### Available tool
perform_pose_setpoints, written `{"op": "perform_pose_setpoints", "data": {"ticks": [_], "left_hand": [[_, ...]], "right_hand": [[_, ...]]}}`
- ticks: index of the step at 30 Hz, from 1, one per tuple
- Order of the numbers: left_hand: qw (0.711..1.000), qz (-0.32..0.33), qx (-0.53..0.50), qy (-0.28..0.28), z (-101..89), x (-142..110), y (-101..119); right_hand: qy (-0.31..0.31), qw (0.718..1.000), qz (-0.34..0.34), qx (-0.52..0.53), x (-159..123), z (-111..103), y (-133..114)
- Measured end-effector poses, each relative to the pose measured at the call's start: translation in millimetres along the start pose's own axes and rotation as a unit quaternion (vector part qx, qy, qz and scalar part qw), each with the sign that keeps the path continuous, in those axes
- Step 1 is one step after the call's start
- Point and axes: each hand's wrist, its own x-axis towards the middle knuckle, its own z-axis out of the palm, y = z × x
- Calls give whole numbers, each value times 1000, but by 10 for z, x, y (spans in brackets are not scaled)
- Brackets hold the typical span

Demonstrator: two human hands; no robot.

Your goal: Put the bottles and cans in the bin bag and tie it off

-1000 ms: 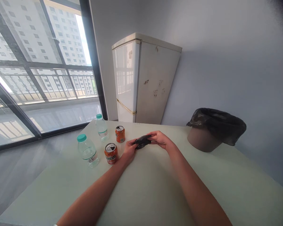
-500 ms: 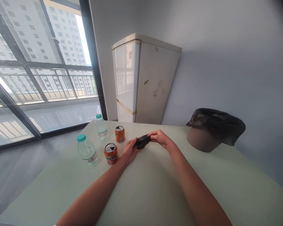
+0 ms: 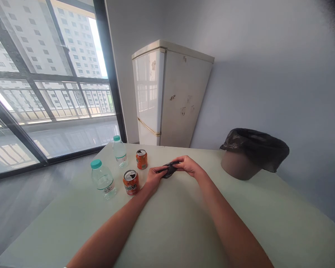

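Crumpled black plastic film (image 3: 170,170) sits at the frame's centre, just below the middle; I have my left hand (image 3: 155,175) pinching its left side and my right hand (image 3: 185,165) pinching its right, near two orange metal cans (image 3: 142,161) (image 3: 131,184).

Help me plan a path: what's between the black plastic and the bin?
In the head view: the right grip, pinching the black plastic, then bare tabletop up to the bin.
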Motion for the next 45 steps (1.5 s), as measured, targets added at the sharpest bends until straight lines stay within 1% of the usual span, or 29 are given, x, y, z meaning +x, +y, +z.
{"op": "perform_pose_setpoints", "data": {"ticks": [5, 15, 30, 35, 39, 45], "left_hand": [[1000, -4, -4, -1, 16, -7, 5], [1000, -3, -19, -1, 10, 8, -27], [1000, -6, -12, -4, 52, -32, 59], [1000, -3, -17, -4, 58, -30, 58], [1000, 0, -27, -8, 69, -51, 82], [997, -4, -68, -38, 117, -128, 211]], "right_hand": [[13, 1000, 1, -16, 45, -14, 55], [17, 999, 0, -39, 60, -16, 66], [13, 999, 7, -51, 44, -12, 64], [16, 999, 4, -47, 48, -3, 67], [27, 999, -2, -39, 32, -19, 32], [65, 997, -13, -25, 0, -86, -44]]}}
